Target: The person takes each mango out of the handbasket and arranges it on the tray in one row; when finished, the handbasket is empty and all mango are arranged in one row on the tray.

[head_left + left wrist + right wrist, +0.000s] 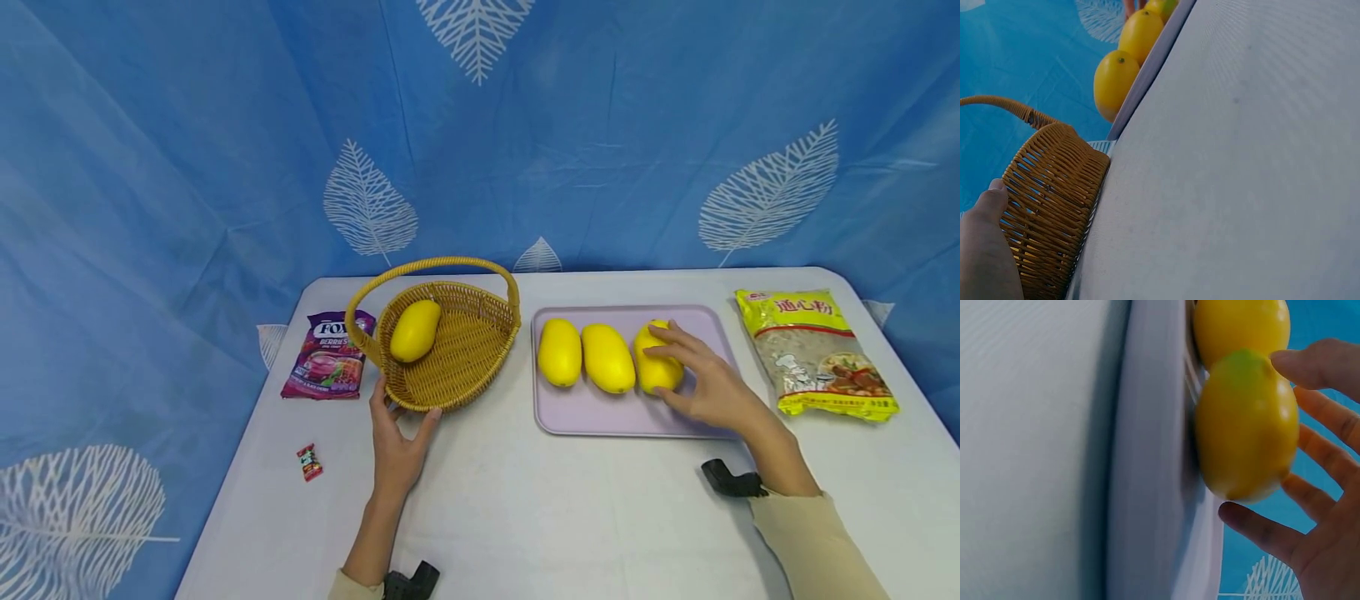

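A wicker basket (465, 350) with a tall arched handle stands at the left, and one yellow mango (415, 331) lies in it. My left hand (399, 450) holds the near side of this basket, thumb against the weave in the left wrist view. Three more mangoes lie in a row on a pale purple tray (600, 421). Around the rightmost mango (1247, 428), which has a green patch at one end, my right hand (705, 379) has its thumb and fingers spread. The thumb tip is at the green end; some fingers are partly hidden behind the fruit.
A purple candy bag (330, 358) lies left of the basket, partly behind its handle. Nearer the front is a small wrapped candy (309, 462). A yellow pasta bag (817, 354) lies right of the tray. Blue leaf-print cloth (600, 167) hangs behind the white table (570, 508).
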Demonstrator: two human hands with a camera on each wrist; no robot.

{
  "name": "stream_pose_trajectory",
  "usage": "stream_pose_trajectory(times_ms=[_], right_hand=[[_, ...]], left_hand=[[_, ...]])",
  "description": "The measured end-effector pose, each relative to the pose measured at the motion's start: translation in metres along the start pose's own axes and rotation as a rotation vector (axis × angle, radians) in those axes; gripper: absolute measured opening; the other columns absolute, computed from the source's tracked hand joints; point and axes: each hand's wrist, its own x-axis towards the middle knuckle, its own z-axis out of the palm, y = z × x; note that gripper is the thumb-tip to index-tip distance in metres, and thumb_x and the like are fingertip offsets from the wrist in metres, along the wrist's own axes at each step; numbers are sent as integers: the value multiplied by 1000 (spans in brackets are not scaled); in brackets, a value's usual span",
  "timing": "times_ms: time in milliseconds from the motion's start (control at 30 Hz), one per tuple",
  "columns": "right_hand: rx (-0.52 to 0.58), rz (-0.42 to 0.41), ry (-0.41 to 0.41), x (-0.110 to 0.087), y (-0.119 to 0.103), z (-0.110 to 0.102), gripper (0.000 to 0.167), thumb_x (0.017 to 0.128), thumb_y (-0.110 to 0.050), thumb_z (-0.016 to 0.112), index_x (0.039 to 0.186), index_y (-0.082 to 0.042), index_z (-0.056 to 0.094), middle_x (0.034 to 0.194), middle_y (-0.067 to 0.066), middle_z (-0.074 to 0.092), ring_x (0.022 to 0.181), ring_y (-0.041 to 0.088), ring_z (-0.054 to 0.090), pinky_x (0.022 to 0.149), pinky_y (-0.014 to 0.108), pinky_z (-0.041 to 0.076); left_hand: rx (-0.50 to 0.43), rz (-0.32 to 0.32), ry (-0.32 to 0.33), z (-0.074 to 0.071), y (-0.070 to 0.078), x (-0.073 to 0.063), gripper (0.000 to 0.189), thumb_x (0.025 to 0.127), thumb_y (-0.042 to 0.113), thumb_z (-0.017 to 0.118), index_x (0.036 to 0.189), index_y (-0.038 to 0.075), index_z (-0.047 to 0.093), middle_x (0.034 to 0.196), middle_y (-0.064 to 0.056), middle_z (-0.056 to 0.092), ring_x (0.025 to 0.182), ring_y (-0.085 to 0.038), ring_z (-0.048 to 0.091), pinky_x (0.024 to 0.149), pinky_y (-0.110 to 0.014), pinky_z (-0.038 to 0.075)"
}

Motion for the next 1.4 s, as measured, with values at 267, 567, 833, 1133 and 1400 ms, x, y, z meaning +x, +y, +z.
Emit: stream_pose_trajectory(times_ms=[267,567,833,1133,1400], right_hand=[[-52,34,-2,4,-15,-8,56,69,-1,83,122,-8,65,148,14,45,147,37,25,120,52,23],[-54,-61,-10,41,-62,2,55,73,-7,83,124,-9,64,145,15,48,144,37,30,111,63,31],[-6,-178,-99,70,-102,42,53,78,-12,79,127,-12,62,145,12,48,140,35,37,109,57,38],[60,-230,-135,89,-122,82,48,85,-20,74,130,-12,60,145,13,49,137,30,42,108,50,42],[98,-256,-147,117,-131,107,47,87,-20,73,130,-9,60,145,15,48,138,33,41,110,52,39]], left_hand=[[3,-11,-6,-1,0,0,92,89,29,73,156,15,13,160,-10,21,139,-27,36,109,-48,40],[4,-4,-2,-4,0,0,91,89,28,73,156,13,13,159,-11,23,138,-27,38,109,-47,40],[-14,19,-3,-1,-2,0,91,89,26,73,156,15,13,159,-11,23,138,-27,37,108,-46,40],[-13,19,-1,0,-2,1,92,88,28,74,156,16,13,159,-11,23,140,-28,36,108,-48,41],[2,43,3,-1,-2,1,92,88,28,74,156,13,14,157,-14,25,139,-30,37,106,-48,43]])
